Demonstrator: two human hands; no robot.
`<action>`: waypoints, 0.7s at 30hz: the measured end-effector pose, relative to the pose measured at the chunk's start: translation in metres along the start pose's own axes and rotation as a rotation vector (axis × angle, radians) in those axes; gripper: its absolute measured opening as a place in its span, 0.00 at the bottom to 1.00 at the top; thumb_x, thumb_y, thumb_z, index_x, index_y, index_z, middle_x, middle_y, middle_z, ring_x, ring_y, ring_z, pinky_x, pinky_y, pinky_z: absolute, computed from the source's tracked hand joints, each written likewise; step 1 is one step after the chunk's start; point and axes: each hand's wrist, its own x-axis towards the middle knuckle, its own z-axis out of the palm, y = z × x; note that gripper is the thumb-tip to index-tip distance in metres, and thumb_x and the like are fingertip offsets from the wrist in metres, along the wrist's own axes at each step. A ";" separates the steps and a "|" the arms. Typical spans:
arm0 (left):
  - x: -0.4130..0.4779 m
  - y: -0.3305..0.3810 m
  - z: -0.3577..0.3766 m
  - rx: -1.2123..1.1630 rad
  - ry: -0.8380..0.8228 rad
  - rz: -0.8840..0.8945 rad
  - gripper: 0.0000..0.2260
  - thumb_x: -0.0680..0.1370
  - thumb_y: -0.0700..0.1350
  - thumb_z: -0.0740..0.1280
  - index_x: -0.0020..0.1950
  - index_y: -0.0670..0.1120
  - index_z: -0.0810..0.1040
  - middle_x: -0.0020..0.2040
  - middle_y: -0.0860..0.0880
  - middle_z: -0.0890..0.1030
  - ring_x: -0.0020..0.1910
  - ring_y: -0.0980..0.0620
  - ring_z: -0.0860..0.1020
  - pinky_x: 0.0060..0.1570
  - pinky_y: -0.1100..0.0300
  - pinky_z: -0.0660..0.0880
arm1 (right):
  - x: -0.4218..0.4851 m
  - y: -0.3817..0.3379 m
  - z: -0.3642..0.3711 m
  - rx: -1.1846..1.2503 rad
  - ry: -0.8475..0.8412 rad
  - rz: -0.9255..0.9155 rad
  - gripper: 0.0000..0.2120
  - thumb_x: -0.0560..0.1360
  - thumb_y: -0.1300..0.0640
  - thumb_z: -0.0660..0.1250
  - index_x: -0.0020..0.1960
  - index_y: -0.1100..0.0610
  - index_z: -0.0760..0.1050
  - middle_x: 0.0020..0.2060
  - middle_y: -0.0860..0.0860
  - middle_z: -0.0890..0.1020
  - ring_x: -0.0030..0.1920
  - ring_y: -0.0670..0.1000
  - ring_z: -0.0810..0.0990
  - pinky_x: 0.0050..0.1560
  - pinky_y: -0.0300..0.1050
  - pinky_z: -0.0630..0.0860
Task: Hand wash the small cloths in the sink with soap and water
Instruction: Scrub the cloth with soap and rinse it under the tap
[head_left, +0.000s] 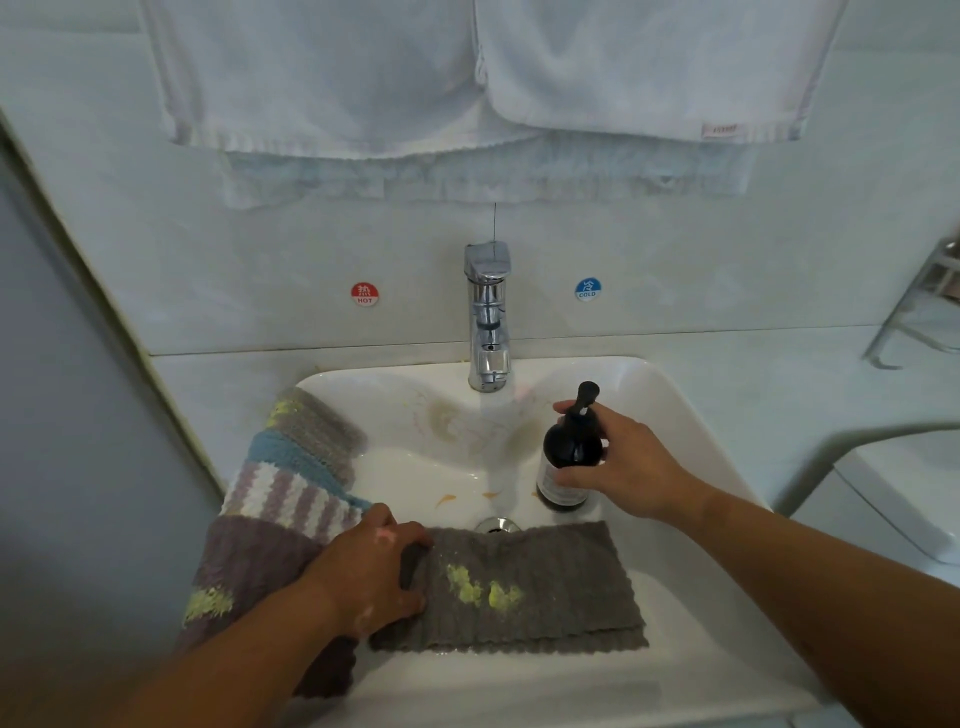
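While the white ceramic sink (670, 395) shows no standing water, the step in hand looks to be soaping. A stack of striped and plain knitted cloths (291, 493) drapes over the rim, just beyond the knuckles of the left hand (374, 571). The grey ribbed cloth (545, 587) lies flat in the basin, its edge bunched and pinched between that hand's thumb and curled fingers. The right hand (628, 467) wraps its fingers round a dark round pump bottle (569, 457), thumb low on the label. The nozzle is best brought over the yellow-green stains (483, 590), just right of the left fingertips, with the cloth pinned; then one finger presses the black pump head (587, 391) lightly.
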 end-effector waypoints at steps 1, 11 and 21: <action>0.000 0.000 0.000 0.000 -0.001 -0.003 0.31 0.74 0.60 0.72 0.75 0.60 0.67 0.58 0.53 0.65 0.58 0.50 0.75 0.58 0.61 0.73 | 0.000 0.000 0.001 -0.017 0.004 -0.021 0.34 0.67 0.52 0.81 0.69 0.41 0.72 0.57 0.41 0.81 0.57 0.44 0.79 0.57 0.37 0.75; 0.002 -0.002 0.002 -0.018 -0.004 -0.014 0.31 0.73 0.60 0.73 0.75 0.60 0.68 0.58 0.52 0.67 0.57 0.50 0.75 0.60 0.58 0.75 | -0.021 -0.025 0.008 -0.210 -0.114 -0.277 0.41 0.67 0.50 0.77 0.73 0.37 0.61 0.50 0.40 0.78 0.49 0.45 0.80 0.50 0.37 0.77; 0.001 -0.001 0.000 -0.015 -0.013 -0.020 0.31 0.73 0.59 0.73 0.75 0.60 0.68 0.58 0.52 0.66 0.59 0.48 0.75 0.59 0.57 0.75 | -0.045 -0.047 0.011 -0.450 -0.398 -0.295 0.57 0.70 0.56 0.73 0.77 0.29 0.33 0.35 0.50 0.77 0.34 0.51 0.74 0.36 0.43 0.75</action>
